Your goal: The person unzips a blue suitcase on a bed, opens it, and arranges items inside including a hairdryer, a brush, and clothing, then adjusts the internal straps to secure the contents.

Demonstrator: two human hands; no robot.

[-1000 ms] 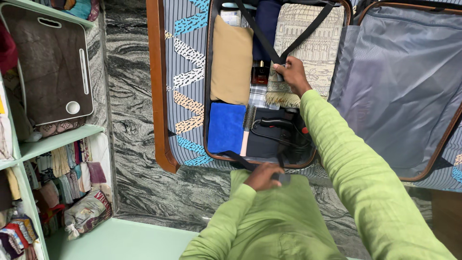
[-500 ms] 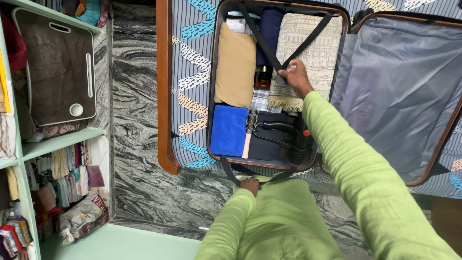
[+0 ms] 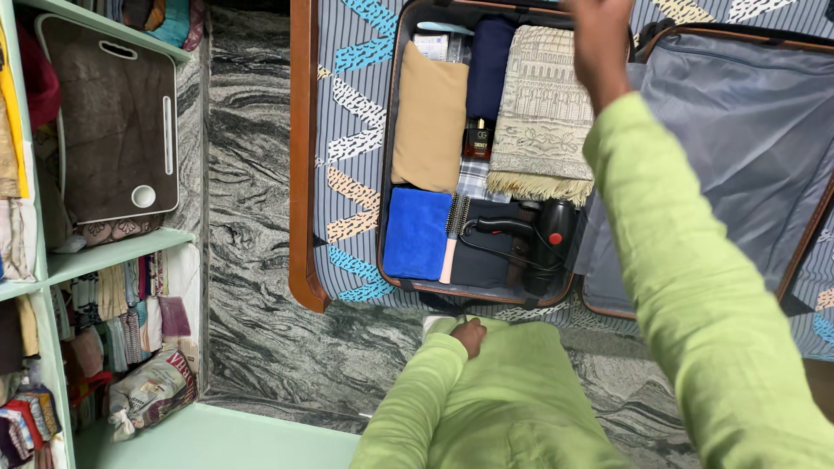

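both hands [image 3: 599, 43] (one raised) over suitcase [image 3: 391, 174]

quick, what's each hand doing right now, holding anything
Left hand: fist closed near the suitcase edge; whether it holds anything cannot be told.
Right hand: raised over the suitcase, grip cannot be told.
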